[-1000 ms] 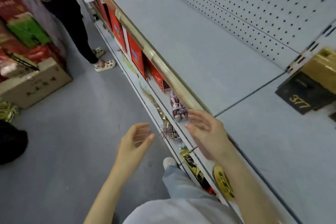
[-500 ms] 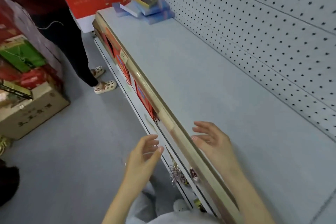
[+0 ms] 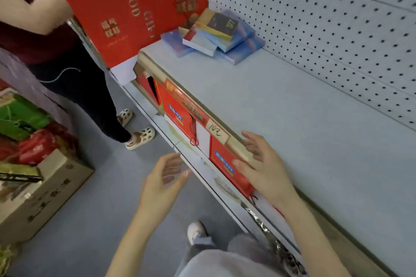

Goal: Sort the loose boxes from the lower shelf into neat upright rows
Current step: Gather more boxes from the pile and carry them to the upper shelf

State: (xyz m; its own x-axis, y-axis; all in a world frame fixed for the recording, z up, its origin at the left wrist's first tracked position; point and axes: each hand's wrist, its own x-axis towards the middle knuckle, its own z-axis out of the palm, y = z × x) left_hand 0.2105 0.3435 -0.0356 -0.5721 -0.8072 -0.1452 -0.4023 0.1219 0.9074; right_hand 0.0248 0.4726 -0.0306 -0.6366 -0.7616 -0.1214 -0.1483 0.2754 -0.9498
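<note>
Red boxes with blue labels point(image 3: 177, 117) stand upright on the lower shelf point(image 3: 198, 175), under the front rail of the upper shelf point(image 3: 281, 119). My right hand point(image 3: 263, 164) hovers with spread fingers over that rail, in front of the nearest red box point(image 3: 222, 164), holding nothing. My left hand point(image 3: 164, 177) is open with its palm turned right, out over the aisle just in front of the lower shelf's edge. A loose pile of blue and white flat boxes point(image 3: 213, 33) lies at the far end of the upper shelf.
Another person point(image 3: 67, 74) in sandals stands in the aisle to the left, holding a big red gift bag point(image 3: 126, 7). A cardboard carton point(image 3: 38, 195) with packaged goods sits on the floor at left. A pegboard wall point(image 3: 326, 18) backs the shelf. My knee point(image 3: 225, 261) is below.
The view has swung left and up along the shelf. Both hands have travelled with it, from the wrapped items to the red boxes, still open and empty.
</note>
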